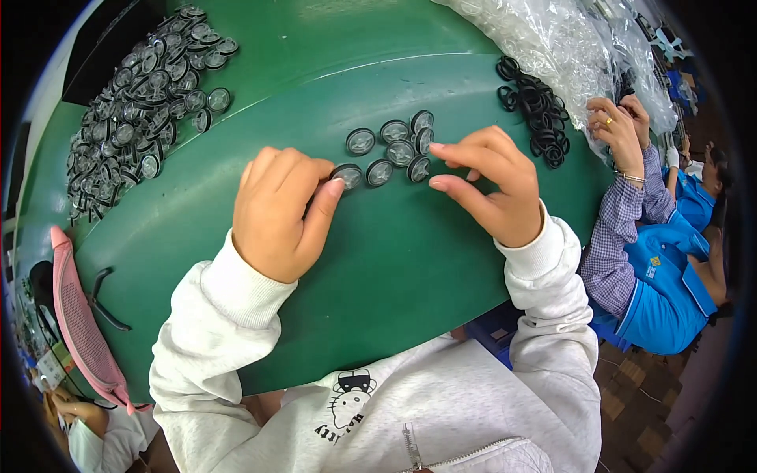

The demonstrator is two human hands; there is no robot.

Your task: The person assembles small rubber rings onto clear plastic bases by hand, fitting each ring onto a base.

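My left hand [276,209] pinches the edge of a round clear disc with a black rim [347,176] between thumb and forefinger, low over the green table. To the right of it, my right hand [498,183] is open, thumb and fingers apart, its forefinger close against another clear disc [424,139]. Between the hands lies a small cluster of the same discs [400,152], some flat and some tilted. Whether the forefinger touches its disc I cannot tell.
A big heap of clear discs [150,98] covers the far left of the table [378,268]. Black rubber rings [542,114] lie at the far right beside clear plastic bags [544,39]. A pink mesh pouch [83,323] and dark-handled pliers [101,299] rest at left. A co-worker's hands [619,130] work at right.
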